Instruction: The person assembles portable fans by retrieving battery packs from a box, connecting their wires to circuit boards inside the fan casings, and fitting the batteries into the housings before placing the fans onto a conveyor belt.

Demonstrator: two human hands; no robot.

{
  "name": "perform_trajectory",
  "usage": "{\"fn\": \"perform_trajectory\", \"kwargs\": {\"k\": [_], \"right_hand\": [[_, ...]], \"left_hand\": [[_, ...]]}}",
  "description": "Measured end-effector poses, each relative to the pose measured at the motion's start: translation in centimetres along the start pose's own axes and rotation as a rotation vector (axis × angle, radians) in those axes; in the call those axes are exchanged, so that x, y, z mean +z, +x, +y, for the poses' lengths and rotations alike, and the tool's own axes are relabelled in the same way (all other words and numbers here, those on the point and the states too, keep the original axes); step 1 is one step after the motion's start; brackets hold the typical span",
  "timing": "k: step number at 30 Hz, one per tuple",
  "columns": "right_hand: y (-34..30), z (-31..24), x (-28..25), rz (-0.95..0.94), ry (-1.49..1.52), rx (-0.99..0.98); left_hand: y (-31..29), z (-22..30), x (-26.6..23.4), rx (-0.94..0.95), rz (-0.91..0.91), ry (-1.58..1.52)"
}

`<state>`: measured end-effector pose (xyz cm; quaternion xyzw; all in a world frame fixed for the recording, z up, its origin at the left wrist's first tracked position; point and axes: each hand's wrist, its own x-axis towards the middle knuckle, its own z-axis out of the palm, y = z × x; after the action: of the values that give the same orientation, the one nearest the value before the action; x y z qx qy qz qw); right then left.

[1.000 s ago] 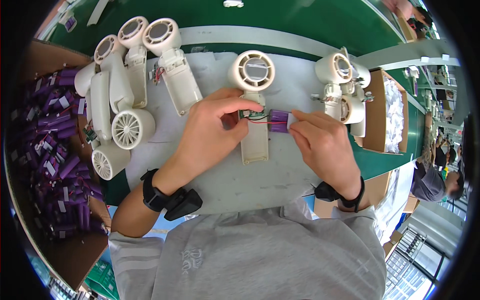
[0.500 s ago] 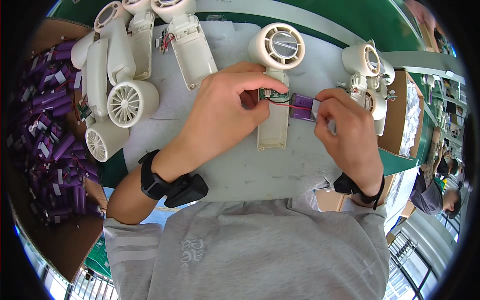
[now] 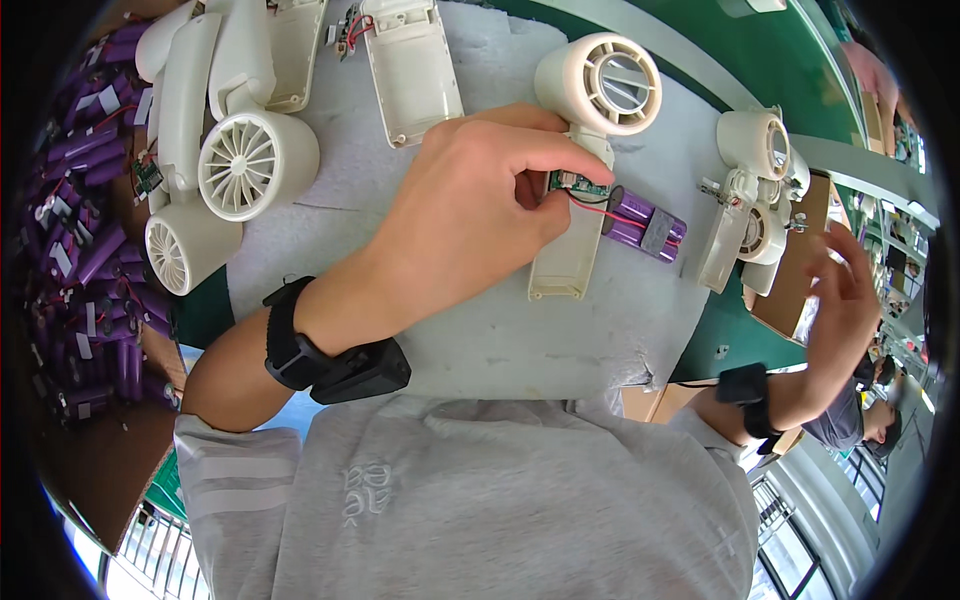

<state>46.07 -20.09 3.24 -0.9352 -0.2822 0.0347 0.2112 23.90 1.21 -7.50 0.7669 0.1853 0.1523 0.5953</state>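
Observation:
My left hand [image 3: 480, 190] is closed, thumb and fingers pinching a small green circuit board [image 3: 562, 182] at the top of an opened handheld fan's handle [image 3: 563, 262]. The cream fan head [image 3: 610, 85] points away from me. Red and black wires run from the board to a purple battery pack [image 3: 648, 222], which lies beside the handle with a grey pad on top. Out at the right, my right hand [image 3: 842, 305] is raised by a cardboard box [image 3: 790, 300], its fingers apart and nothing visible in them.
Several cream fan bodies [image 3: 262, 165] stand at the left, next to a carton full of purple battery packs [image 3: 95, 250]. An open handle shell [image 3: 412, 75] lies at the back. More fan parts [image 3: 750, 145] sit at the right. Another person [image 3: 855, 425] is visible beyond.
My right hand has left the battery pack and swung out to the right. The white strip on the pack is gone, showing a grey pad. My left hand still pinches the board.

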Motion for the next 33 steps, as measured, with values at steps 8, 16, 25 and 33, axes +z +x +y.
{"fn": "perform_trajectory", "kwargs": {"k": [8, 16, 25, 33], "right_hand": [[-1.8, -4.9, 10.3, -0.401, 0.065, -0.662], [-0.6, -4.0, 10.1, -0.691, 0.412, -0.554], [1.7, -1.9, 10.9, -1.354, 1.097, -0.202], [2.0, -1.8, 12.1, -1.534, 1.258, -0.279]], "left_hand": [[0.8, -1.2, 0.3, -0.009, 0.042, -0.019], [1.4, -1.7, 0.3, 0.042, 0.059, 0.113], [2.9, -2.3, 0.9, 0.110, 0.073, 0.206], [3.6, -2.7, 0.6, 0.120, 0.041, 0.209]]}}
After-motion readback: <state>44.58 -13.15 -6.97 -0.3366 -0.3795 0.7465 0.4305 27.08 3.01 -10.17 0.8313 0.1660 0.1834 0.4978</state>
